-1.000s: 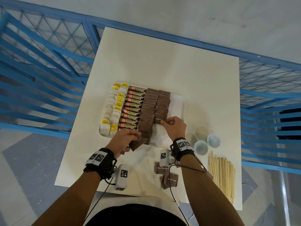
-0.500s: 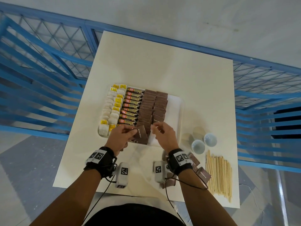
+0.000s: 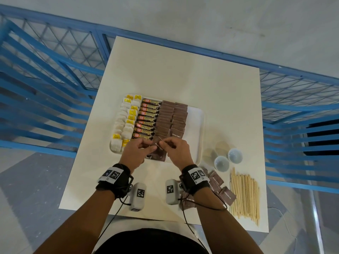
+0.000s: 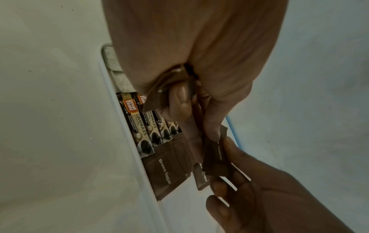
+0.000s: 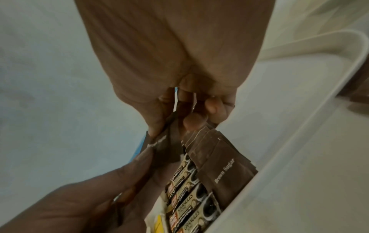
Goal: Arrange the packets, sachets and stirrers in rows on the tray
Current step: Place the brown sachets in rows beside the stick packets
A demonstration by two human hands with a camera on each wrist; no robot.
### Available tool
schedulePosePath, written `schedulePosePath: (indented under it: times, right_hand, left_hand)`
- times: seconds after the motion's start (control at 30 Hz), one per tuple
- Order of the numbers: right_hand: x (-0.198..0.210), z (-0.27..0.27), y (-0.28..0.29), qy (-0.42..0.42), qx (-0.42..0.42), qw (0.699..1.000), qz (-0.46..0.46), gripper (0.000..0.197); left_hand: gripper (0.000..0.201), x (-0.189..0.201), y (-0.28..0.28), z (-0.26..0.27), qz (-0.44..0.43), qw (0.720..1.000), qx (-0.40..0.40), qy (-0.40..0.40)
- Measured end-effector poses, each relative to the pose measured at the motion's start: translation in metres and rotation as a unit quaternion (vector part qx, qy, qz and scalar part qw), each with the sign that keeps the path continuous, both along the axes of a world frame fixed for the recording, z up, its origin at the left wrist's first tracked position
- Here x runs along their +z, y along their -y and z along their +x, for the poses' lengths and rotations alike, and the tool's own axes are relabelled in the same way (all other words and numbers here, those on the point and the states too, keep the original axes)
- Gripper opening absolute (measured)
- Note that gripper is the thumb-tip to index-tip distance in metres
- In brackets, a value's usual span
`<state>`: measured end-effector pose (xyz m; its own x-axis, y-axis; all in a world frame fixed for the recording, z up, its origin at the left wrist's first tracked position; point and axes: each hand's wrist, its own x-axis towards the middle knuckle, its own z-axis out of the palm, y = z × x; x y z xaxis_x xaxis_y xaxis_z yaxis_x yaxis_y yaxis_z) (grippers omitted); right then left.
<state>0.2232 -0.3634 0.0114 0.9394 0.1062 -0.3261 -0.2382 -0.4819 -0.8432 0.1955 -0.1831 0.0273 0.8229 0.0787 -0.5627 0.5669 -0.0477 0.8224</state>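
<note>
A white tray (image 3: 199, 125) holds rows of white and yellow sachets (image 3: 126, 123), coffee granule sticks (image 3: 147, 121) and two columns of brown sugar sachets (image 3: 173, 117). Over the tray's near edge my left hand (image 3: 150, 147) grips a small bunch of brown sugar sachets (image 4: 159, 94). My right hand (image 3: 163, 143) meets it and pinches one sachet of that bunch (image 5: 162, 147) between thumb and forefinger. Loose brown sachets (image 3: 226, 195) lie on the table by my right wrist. A heap of wooden stirrers (image 3: 244, 195) lies at the table's near right.
Two small pale bowls (image 3: 222, 163) stand on the table right of the tray, just beyond the stirrers. The tray's right strip (image 3: 194, 114) is bare. Blue metal railings (image 3: 45, 74) run along the table's left, far and right sides.
My right hand has left the right brown column and come back left to my left hand, where it now pinches a sachet from the held bunch. My left hand has risen a little over the tray.
</note>
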Motion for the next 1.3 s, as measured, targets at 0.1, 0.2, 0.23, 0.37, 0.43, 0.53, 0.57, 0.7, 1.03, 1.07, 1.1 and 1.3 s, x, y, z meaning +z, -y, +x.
schedulePosePath:
  times: [0.1, 0.2, 0.23, 0.37, 0.43, 0.53, 0.57, 0.7, 1.03, 1.07, 1.1, 1.3]
  right_hand:
    - [0.004, 0.003, -0.004, 0.003, 0.009, 1.0, -0.001, 0.008]
    - [0.007, 0.007, -0.007, -0.01, 0.002, 1.0, 0.004, 0.007]
    - [0.007, 0.008, -0.007, -0.015, -0.01, 1.0, 0.009, 0.008]
    - [0.003, 0.006, -0.002, -0.038, -0.024, 0.999, 0.026, 0.009]
    - [0.002, 0.002, 0.002, -0.038, -0.015, 0.999, 0.018, 0.013]
    - [0.001, 0.0, 0.006, -0.031, -0.046, 0.998, 0.018, 0.013]
    - [-0.001, -0.001, 0.006, -0.03, -0.057, 0.998, 0.017, 0.013]
    - [-0.009, -0.006, 0.002, -0.028, -0.092, 0.995, 0.005, 0.014]
    - [-0.006, -0.001, 0.01, -0.068, -0.053, 0.996, 0.003, 0.017]
    - [-0.005, 0.001, 0.016, -0.062, -0.069, 0.996, 0.004, 0.016]
    - [-0.003, 0.004, 0.023, -0.055, -0.092, 0.994, -0.001, 0.017]
    - [-0.025, 0.017, 0.052, -0.068, -0.159, 0.98, -0.095, 0.029]
  left_hand:
    - [0.011, 0.001, 0.003, 0.0, 0.017, 1.0, -0.011, 0.014]
    - [0.009, 0.002, 0.006, -0.001, 0.025, 0.999, -0.013, 0.016]
    - [0.008, 0.002, 0.007, -0.001, 0.025, 1.0, -0.005, 0.011]
    - [0.01, -0.004, 0.006, 0.002, -0.017, 0.998, 0.061, -0.016]
    - [0.011, -0.006, 0.006, 0.003, -0.008, 0.998, 0.059, -0.019]
    - [0.009, -0.002, 0.009, 0.002, 0.02, 0.999, 0.032, -0.011]
    - [0.009, 0.0, 0.01, 0.002, 0.024, 0.999, 0.022, -0.007]
    - [0.008, 0.002, 0.013, 0.002, 0.059, 0.998, -0.002, 0.016]
    - [0.01, -0.008, 0.01, 0.004, 0.1, 0.994, -0.029, 0.034]
    - [0.013, -0.009, 0.01, 0.004, 0.096, 0.995, -0.029, 0.028]
    - [0.015, -0.009, 0.01, 0.004, 0.086, 0.996, -0.022, 0.014]
    - [0.006, -0.014, 0.0, -0.001, -0.104, 0.987, 0.067, -0.099]
